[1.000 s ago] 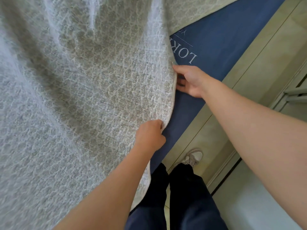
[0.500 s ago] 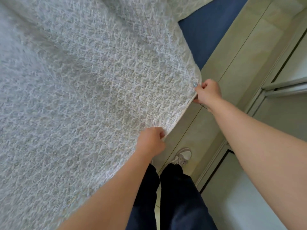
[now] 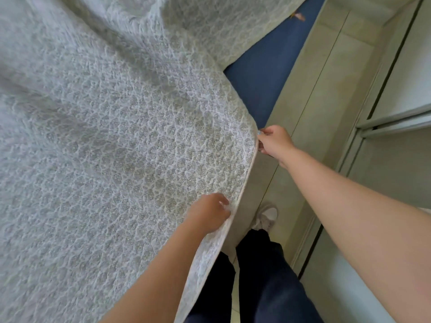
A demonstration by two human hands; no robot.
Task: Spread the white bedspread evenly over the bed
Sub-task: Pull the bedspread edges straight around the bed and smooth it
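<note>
The white bedspread (image 3: 112,141), quilted with a grey floral pattern, fills the left and centre of the view and lies in loose folds over the bed. A strip of the bed's blue cover (image 3: 261,73) shows bare at the upper right. My left hand (image 3: 210,213) is closed on the bedspread's piped edge near the bottom centre. My right hand (image 3: 274,142) pinches the same edge farther along, out past the side of the bed. The edge hangs in a curve between the two hands.
Pale tiled floor (image 3: 326,94) runs along the bed's right side. White cabinet doors (image 3: 401,94) stand at the far right. My legs in dark trousers (image 3: 261,280) and a light shoe (image 3: 267,215) are close against the bed.
The bedspread's edge has been pulled right, out over the blue cover and past the bed's side. My right hand moved right and closed on the edge; my left hand kept its grip.
</note>
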